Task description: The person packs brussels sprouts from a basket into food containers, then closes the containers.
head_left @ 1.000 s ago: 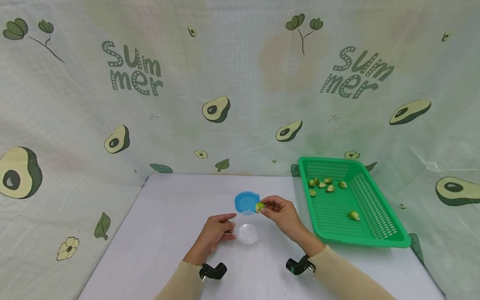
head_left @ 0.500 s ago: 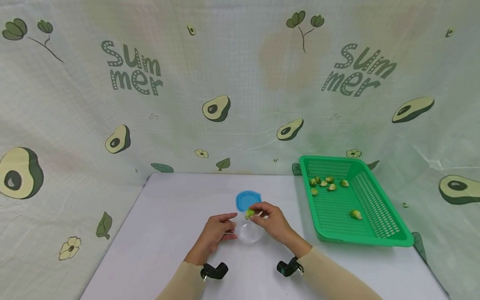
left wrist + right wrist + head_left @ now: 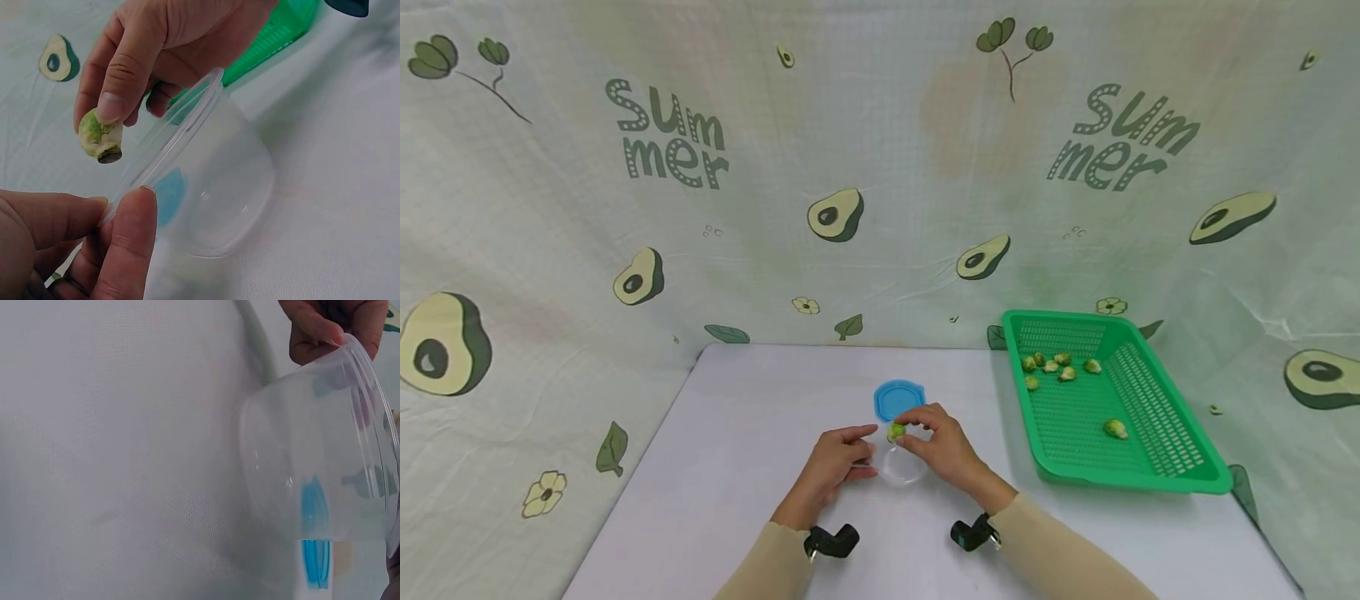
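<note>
In the head view my left hand [image 3: 835, 463] pinches the rim of a clear plastic container [image 3: 902, 470] between thumb and finger. The left wrist view shows that grip at the rim of the container [image 3: 231, 181], close up. My right hand [image 3: 946, 448] holds a green Brussels sprout [image 3: 896, 432] by its fingertips over the container's mouth. That sprout [image 3: 100, 136] has its cut stem pointing down in the left wrist view. Seen from the right wrist, the container [image 3: 281, 450] has see-through walls, and no sprout shows inside it.
A blue lid [image 3: 898, 400] lies on the white table [image 3: 760, 417] just beyond the container. To the right stands a green basket [image 3: 1176, 392] with several Brussels sprouts [image 3: 1066, 374] in it. A printed curtain [image 3: 880, 167] hangs behind the table.
My right hand has carried the Brussels sprout leftward and nearer, from beside the blue lid to over the container. My left hand stays at the rim.
</note>
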A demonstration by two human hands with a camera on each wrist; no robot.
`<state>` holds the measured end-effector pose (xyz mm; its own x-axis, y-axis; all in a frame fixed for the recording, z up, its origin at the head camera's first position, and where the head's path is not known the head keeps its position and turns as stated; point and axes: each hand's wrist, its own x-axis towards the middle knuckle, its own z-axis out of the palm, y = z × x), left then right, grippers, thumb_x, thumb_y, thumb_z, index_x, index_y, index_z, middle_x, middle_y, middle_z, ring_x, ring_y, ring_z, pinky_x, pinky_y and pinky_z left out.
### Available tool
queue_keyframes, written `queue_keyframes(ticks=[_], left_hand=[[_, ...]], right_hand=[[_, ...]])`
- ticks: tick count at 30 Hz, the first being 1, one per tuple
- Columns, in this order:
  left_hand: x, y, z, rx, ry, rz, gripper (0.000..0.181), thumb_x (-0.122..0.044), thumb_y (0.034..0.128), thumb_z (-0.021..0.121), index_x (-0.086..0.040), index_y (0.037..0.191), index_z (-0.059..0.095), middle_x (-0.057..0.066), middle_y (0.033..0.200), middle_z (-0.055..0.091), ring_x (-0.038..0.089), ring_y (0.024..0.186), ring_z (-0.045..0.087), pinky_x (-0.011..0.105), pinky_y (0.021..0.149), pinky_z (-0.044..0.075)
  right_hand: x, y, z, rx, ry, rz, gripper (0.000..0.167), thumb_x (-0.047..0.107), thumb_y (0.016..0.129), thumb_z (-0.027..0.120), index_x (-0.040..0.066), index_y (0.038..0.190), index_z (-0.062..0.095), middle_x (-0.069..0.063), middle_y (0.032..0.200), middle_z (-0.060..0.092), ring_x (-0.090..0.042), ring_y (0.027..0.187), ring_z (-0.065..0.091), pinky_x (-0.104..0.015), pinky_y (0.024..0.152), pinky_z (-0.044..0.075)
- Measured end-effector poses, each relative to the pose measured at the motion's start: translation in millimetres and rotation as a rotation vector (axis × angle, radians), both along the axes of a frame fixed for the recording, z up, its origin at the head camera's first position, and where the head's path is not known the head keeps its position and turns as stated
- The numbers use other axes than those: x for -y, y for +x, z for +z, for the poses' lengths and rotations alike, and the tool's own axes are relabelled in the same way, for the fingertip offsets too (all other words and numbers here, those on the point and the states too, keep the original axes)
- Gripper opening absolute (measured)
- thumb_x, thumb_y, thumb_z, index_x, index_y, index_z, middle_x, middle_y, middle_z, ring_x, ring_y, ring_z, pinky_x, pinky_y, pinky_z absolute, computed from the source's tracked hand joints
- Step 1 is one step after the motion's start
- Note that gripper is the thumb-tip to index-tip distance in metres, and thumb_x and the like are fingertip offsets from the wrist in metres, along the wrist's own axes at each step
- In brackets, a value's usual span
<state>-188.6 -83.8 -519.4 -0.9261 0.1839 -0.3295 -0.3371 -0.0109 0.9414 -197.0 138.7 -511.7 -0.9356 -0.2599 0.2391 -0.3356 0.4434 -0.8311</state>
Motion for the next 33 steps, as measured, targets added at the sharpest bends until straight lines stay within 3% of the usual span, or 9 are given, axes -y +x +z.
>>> queue_keyframes(ticks=[6,12,20,33], left_hand=[[1.1,0.9,0.7,-0.012,0.015,-0.005,0.046,-0.001,0.0982,0.066,0.003,0.144,0.062,0.004,0.086,0.062,0.013,0.074,0.064,0.030,0.072,0.068],[1.6,1.8,1.2,-0.001,0.016,0.002,0.046,0.000,0.0978,0.067,0.002,0.144,0.062,0.004,0.087,0.062,0.013,0.076,0.063,0.030,0.072,0.068],[1.3,1.3,0.9,0.000,0.011,0.003,0.046,-0.002,0.0982,0.068,0.002,0.144,0.062,0.004,0.088,0.062,0.013,0.076,0.063,0.030,0.071,0.068],[1.3,-2.1,-1.6,0.006,0.026,-0.007,0.045,-0.001,0.0976,0.068,0.000,0.143,0.064,0.005,0.088,0.063,0.013,0.077,0.064,0.030,0.073,0.068]], right_hand=[[0,-2.5,-3.3,-0.040,-0.016,-0.005,0.024,0.012,0.089,0.085,0.021,0.111,0.080,0.009,0.111,0.075,-0.018,0.109,0.059,-0.054,0.094,0.055],[0,-3.3,-10.1,-0.055,0.025,-0.023,0.025,0.011,0.089,0.085,0.021,0.111,0.080,0.009,0.112,0.074,-0.014,0.108,0.059,-0.045,0.094,0.057],[1,-3.5,-18.5,-0.106,0.027,-0.020,0.026,0.009,0.087,0.086,0.019,0.110,0.081,0.007,0.117,0.071,-0.020,0.115,0.057,-0.034,0.097,0.056],[1,-4.5,-23.4,-0.190,0.058,0.007,0.026,0.007,0.083,0.088,0.014,0.108,0.081,0.003,0.113,0.071,-0.019,0.112,0.055,-0.032,0.095,0.055]])
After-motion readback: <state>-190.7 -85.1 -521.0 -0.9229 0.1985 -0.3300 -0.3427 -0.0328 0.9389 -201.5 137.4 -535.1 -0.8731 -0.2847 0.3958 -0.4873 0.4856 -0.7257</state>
